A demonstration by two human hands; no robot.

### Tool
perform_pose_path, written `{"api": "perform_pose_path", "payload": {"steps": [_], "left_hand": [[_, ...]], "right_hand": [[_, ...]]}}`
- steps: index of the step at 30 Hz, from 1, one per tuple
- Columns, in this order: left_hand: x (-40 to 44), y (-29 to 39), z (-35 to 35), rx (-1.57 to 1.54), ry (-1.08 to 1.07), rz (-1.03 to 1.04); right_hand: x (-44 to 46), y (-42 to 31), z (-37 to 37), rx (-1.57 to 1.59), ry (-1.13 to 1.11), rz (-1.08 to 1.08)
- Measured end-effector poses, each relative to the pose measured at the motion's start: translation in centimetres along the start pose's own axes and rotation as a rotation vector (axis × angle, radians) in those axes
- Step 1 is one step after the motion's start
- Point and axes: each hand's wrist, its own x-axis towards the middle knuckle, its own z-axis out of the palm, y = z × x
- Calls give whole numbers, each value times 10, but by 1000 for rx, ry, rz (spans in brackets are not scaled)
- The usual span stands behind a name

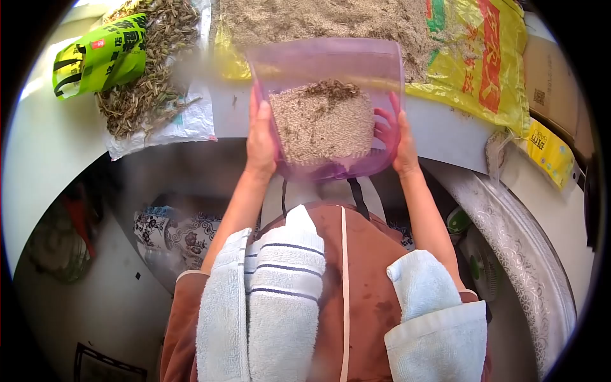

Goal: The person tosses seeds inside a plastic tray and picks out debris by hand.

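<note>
A translucent purple container [331, 56] is held level between both hands near the table's front edge. My left hand [261, 137] grips its left side, thumb along the wall. On the right side, my right hand [401, 137] holds the wall, its fingers seen through the plastic. Inside lies a heap of small beige grains [328, 130], with darker brown bits [333, 89] gathered at its far side. Beyond the container, more beige grain [318, 22] is spread over a yellow bag [487, 63].
Dark dried husks [168, 57] lie on a white bag [191, 121] at the left, beside a green packet [105, 54]. At the right are a cardboard box [547, 83] and a yellow packet [548, 151]. Patterned silvery cloth [509, 235] hangs at the lower right.
</note>
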Motion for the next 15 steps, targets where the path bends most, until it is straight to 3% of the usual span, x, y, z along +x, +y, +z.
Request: {"api": "perform_pose_path", "payload": {"steps": [1, 4, 10, 13, 15], "left_hand": [[-8, -15, 13, -85, 5, 27], [-22, -31, 24, 97, 30, 131], [30, 2, -69, -176, -69, -184], [24, -2, -24, -202, -76, -112], [7, -13, 15, -42, 18, 9]], "right_hand": [[5, -10, -20, 26, -22, 15], [6, -19, -24, 49, -68, -59], [-5, 13, 58, -208, 94, -234], [-1, -20, 27, -82, 94, 32], [6, -30, -7, -21, 36, 48]]}}
